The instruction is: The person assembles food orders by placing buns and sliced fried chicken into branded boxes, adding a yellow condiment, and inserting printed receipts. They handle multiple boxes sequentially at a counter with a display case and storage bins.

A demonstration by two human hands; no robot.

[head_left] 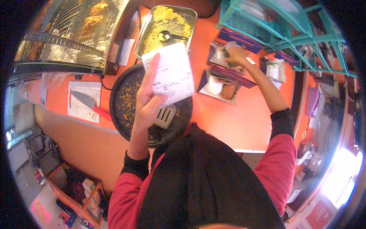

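My left hand (146,97) is closed on a white printed receipt (173,74), held up over a round black pan (124,124). A slotted spatula (164,116) lies in the pan, among brown crumbs. My right hand (238,56) reaches over an open food box (215,57) with a white wrapped portion, its fingers stretched out at the contents. Nearer me, another open box (207,91) holds a white wrapped portion (213,87) and a piece of fried food (228,91). A third box (275,70) stands farther right.
A metal tray (193,23) of yellow food with a black scoop (166,36) stands behind the pan. At left, a red-handled knife (85,100) lies on a white cutting board (72,110). Teal baskets (244,19) are at the back right. A glass display case (65,68) holds fried food.
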